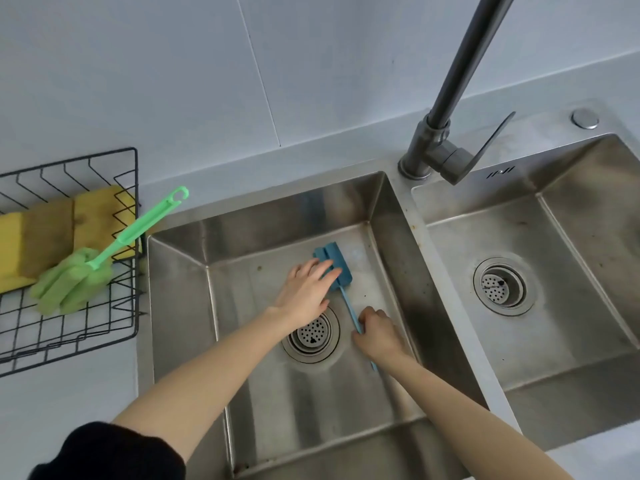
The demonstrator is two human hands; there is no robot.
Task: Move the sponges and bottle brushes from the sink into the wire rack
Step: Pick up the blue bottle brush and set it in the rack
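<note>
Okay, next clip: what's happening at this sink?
A person is clearing cleaning tools out of the left basin of a double sink. The right hand is closed around the thin handle of a blue bottle brush lying on the basin floor, while the left hand rests open on its sponge head. The wire rack on the counter to the left already holds yellow sponges and a green bottle brush. The blue brush looks like the only item left in the sink.

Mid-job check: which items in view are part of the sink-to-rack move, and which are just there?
Job items:
blue sponge bottle brush in the left steel sink basin
green sponge bottle brush
yellow sponges
black wire rack
left hand
right hand

Just there:
grey faucet
right sink basin
</note>
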